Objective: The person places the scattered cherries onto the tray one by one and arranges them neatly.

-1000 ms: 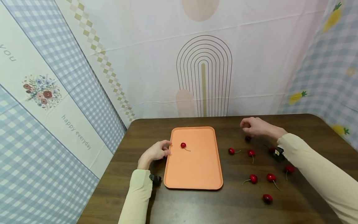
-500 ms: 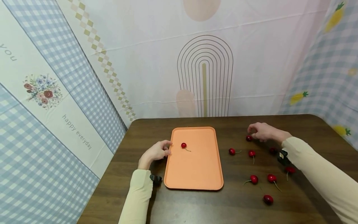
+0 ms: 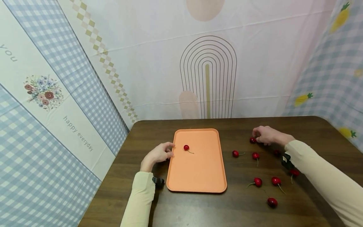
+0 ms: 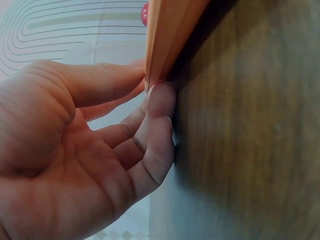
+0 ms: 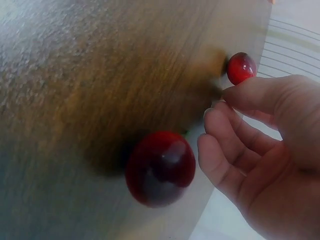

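An orange tray lies on the brown table, and one red cherry with a stem is on it. The left hand holds the tray's left rim, thumb on the upper side and the other fingers curled at the outer edge, as the left wrist view shows the hand and tray wall. At the far right, the right hand pinches at a cherry with thumb and fingertips. In the right wrist view that cherry sits just past the thumb of the hand; its stem is hidden.
Several more cherries lie right of the tray, among them one cherry nearest it and another cherry toward the front. A cherry lies beside the right wrist; a large cherry fills the right wrist view's foreground. Printed cloth hangs behind.
The right hand has moved right and slightly down, from above the far cherry to right beside it, fingers closing in. The left hand and the tray stay where they were.
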The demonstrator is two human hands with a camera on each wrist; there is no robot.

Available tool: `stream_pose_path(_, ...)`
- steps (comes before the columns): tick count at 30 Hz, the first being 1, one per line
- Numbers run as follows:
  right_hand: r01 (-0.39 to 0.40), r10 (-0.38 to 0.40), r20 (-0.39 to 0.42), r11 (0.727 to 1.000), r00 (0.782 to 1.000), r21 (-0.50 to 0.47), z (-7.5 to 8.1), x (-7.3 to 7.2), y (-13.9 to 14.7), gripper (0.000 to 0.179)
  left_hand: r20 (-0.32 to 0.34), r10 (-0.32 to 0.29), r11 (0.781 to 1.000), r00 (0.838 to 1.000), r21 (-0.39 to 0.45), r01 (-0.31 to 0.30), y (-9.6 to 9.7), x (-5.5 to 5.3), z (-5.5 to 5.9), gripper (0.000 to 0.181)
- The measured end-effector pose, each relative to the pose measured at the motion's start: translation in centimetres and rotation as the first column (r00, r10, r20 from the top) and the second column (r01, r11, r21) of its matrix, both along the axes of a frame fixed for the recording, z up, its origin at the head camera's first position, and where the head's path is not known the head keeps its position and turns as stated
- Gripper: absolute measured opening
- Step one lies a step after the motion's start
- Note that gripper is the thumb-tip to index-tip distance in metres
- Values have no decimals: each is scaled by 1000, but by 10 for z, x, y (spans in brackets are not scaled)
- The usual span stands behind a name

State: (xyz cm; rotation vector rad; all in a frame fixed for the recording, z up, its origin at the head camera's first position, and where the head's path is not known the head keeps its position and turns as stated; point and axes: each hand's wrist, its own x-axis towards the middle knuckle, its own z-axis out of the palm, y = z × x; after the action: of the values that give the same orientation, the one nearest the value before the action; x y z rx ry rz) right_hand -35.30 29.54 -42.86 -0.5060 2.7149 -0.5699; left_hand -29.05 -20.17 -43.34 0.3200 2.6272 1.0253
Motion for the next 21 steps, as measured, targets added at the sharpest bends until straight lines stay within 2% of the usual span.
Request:
stream_pose_path(11, -5, 5, -14, 1000, 1000, -6, -1, 0, 1, 0, -4, 1, 1000, 1000, 0, -1, 2, 1, 0, 39)
stream_pose_path(21, -37, 35, -60, 998, 998, -43, 11, -3, -15, 4, 9, 7, 1000, 1000, 4, -7, 1, 0, -1, 38)
